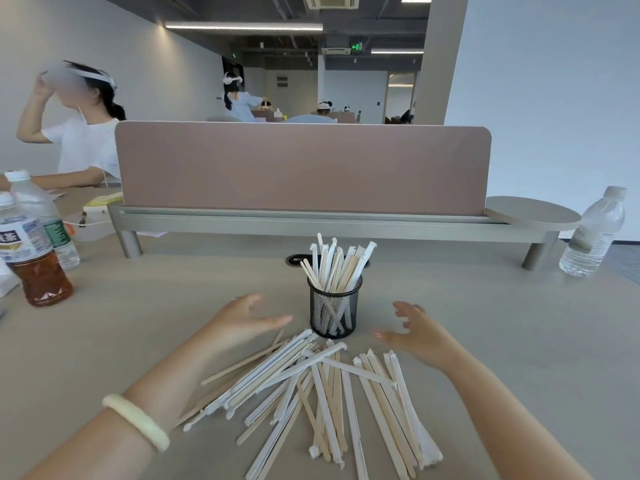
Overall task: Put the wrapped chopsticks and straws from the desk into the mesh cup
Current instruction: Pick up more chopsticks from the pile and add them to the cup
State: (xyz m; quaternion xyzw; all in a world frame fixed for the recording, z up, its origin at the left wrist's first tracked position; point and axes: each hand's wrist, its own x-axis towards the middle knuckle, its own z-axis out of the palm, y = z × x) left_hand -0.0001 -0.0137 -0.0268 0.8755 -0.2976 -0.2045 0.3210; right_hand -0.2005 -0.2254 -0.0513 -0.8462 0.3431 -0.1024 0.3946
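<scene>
Black wire-mesh cup (334, 311) stands upright on the beige desk (485, 323), w/ a bunch of paper-wrapped chopsticks & straws (334, 265) standing inside. Loose pile of white- and tan-wrapped sticks (322, 389) lies on the desk just in front of the cup, btwn both forearms. Left hand (242, 318) and right hand (417, 332) hover either side of the cup, fingers spread, holding nothing; pale bangle (136, 422) on left wrist.

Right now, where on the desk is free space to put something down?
Bare desk lies right of the mesh cup, toward the water bottle. Another patch lies between the tea bottle and the left hand. Crowded: the wrapped pile before the cup, between both hands, right hand.
</scene>
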